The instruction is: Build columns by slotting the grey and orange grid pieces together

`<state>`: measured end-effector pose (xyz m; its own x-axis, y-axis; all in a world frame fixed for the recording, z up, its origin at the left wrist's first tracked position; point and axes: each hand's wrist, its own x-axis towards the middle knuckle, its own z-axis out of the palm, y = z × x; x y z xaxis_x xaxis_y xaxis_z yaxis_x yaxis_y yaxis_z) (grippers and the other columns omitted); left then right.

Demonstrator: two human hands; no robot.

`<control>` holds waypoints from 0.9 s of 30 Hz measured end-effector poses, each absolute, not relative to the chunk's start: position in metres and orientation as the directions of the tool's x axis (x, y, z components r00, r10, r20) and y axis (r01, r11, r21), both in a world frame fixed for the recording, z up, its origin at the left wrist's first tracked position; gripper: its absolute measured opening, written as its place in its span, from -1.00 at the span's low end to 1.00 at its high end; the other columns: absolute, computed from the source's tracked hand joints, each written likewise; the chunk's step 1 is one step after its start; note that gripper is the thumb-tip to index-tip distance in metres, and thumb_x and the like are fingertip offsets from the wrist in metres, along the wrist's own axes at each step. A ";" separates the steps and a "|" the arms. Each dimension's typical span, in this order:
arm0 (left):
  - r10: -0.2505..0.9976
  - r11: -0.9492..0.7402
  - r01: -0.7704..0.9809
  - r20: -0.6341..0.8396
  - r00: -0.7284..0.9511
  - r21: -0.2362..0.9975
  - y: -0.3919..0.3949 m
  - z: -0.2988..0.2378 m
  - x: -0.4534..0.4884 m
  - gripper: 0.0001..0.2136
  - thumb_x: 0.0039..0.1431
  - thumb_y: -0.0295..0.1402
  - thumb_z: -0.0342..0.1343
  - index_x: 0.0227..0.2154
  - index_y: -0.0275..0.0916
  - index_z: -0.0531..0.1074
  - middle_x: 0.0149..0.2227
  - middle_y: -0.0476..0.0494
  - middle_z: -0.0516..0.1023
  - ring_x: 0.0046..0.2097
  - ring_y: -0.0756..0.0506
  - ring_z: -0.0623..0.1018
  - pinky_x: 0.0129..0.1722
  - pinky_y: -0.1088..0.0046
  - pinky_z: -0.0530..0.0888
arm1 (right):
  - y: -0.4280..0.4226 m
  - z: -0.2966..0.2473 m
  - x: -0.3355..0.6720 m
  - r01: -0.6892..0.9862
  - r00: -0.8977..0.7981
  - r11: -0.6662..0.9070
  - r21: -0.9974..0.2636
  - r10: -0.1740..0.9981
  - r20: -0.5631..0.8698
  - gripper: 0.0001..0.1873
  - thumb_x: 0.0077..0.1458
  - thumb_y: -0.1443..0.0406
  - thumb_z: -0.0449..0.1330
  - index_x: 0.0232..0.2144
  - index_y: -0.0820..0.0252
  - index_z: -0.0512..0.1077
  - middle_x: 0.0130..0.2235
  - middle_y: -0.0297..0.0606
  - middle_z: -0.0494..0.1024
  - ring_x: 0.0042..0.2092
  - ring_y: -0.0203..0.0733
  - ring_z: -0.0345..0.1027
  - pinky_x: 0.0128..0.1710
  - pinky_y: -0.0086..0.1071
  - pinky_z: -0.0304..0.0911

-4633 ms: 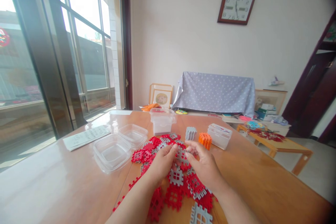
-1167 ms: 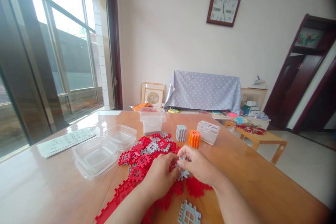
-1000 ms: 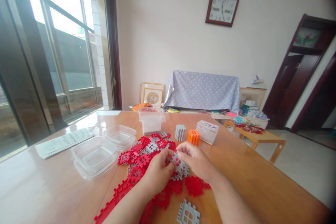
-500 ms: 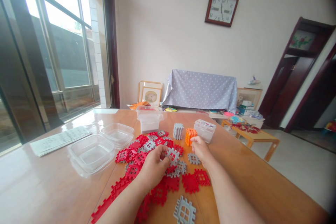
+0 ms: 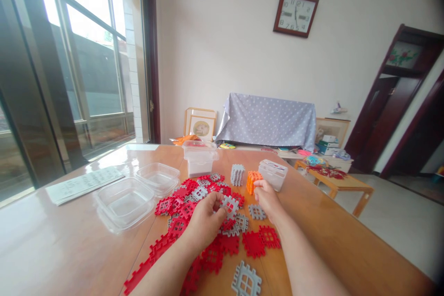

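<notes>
My left hand (image 5: 208, 217) pinches a grey interlocking building tile (image 5: 230, 206) between thumb and fingers, above a loose heap of red tiles (image 5: 178, 227) and grey ones. At the upright orange stack of tiles (image 5: 254, 182), my right hand (image 5: 268, 198) has its fingers closed against the right side. Just left of that stands a grey tile stack (image 5: 237, 175), apart from the orange one. One grey window tile (image 5: 256, 212) lies flat below my right hand. Nearer to me are a flat red tile (image 5: 253, 243) and a larger grey window tile (image 5: 246, 279).
Two clear open tubs (image 5: 125, 201) and papers (image 5: 85, 185) lie on the left of the wooden table (image 5: 333, 249). A clear container (image 5: 200, 159) stands at the back, and a lidded clear box (image 5: 273, 175) is behind my right hand. A low side table (image 5: 333, 184) stands beyond.
The whole view has shifted slightly, so everything sits a little further right. Both hands keep the same places relative to the tiles.
</notes>
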<state>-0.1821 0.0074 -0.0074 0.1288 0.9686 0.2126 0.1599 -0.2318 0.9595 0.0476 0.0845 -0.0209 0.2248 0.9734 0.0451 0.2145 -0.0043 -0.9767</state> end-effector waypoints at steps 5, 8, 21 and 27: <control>0.973 -0.210 0.140 0.194 0.123 0.968 0.006 -0.005 -0.182 -0.84 0.13 -0.28 0.14 -0.26 -0.22 0.41 -0.52 0.10 0.32 -0.49 0.04 0.24 -0.47 0.52 0.21 | 0.084 -0.019 0.046 0.178 0.224 0.000 -0.984 0.974 0.041 -0.39 -0.10 0.18 0.13 0.07 0.15 0.35 -0.59 -0.51 0.38 -0.61 -0.33 0.07 -0.57 -0.47 -0.06; 0.976 -0.198 0.108 0.186 0.111 0.974 0.007 -0.006 -0.182 -0.84 0.11 -0.27 0.16 -0.30 -0.22 0.39 -0.53 0.10 0.31 -0.50 0.05 0.23 -0.49 0.53 0.17 | 0.083 -0.018 0.046 0.188 0.227 0.019 -0.982 0.972 0.062 -0.44 -0.08 0.17 0.13 0.02 0.16 0.38 -0.60 -0.49 0.38 -0.60 -0.31 0.10 -0.56 -0.46 -0.05; 0.982 -0.121 -0.098 0.134 0.134 0.988 0.012 -0.012 -0.184 -0.77 0.08 -0.24 0.25 -0.32 -0.22 0.35 -0.49 0.06 0.41 -0.49 0.05 0.31 -0.48 0.52 0.17 | 0.089 -0.026 0.073 0.244 0.411 0.092 -0.965 0.892 0.189 -0.62 -0.06 0.14 0.17 -0.16 0.12 0.48 -0.19 -0.21 0.60 -0.20 -0.09 0.46 -0.29 -0.34 0.29; 0.989 -0.057 -0.226 0.086 0.118 0.972 0.010 -0.007 -0.184 -0.72 0.00 -0.28 0.33 -0.39 -0.20 0.29 -0.49 0.07 0.44 -0.45 0.04 0.37 -0.41 0.52 0.25 | 0.057 -0.004 0.040 0.200 0.164 0.135 -0.970 0.972 0.169 -0.68 0.06 0.03 0.21 -0.34 0.16 0.49 -0.46 -0.34 0.50 -0.49 -0.28 0.27 -0.47 -0.42 0.15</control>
